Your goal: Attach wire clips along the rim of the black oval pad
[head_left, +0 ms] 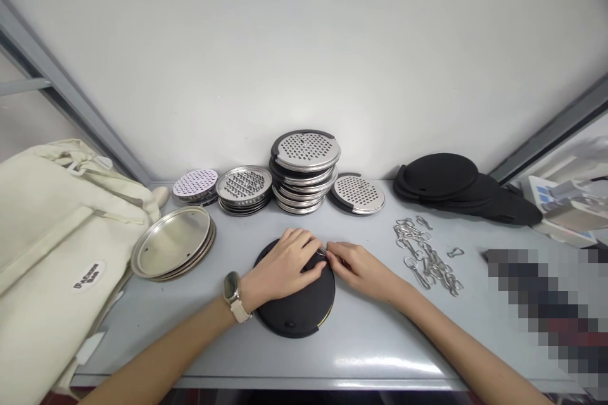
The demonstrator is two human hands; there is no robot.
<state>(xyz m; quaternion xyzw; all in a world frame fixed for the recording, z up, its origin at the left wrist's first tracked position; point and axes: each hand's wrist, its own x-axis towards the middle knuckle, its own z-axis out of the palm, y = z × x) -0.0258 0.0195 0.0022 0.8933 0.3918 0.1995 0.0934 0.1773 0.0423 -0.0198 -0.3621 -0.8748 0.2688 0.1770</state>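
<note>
Right now, from the head view, the left hand [280, 264] presses flat on a black round disc [294, 310], while the right hand [361, 271] pinches a small metal clip [323, 252] at the disc's edge; loose metal clips [422, 253] lie right of that hand, and stacked steel graters [305, 171] stand beyond both hands.

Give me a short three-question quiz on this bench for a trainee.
1. True or false: the left hand rests on the black disc.
2. What colour is the watch strap?
3. Fill in the blank: the loose metal rings lie nearest the ____ hand.

Key: 1 true; 2 cream; 3 right.
</note>
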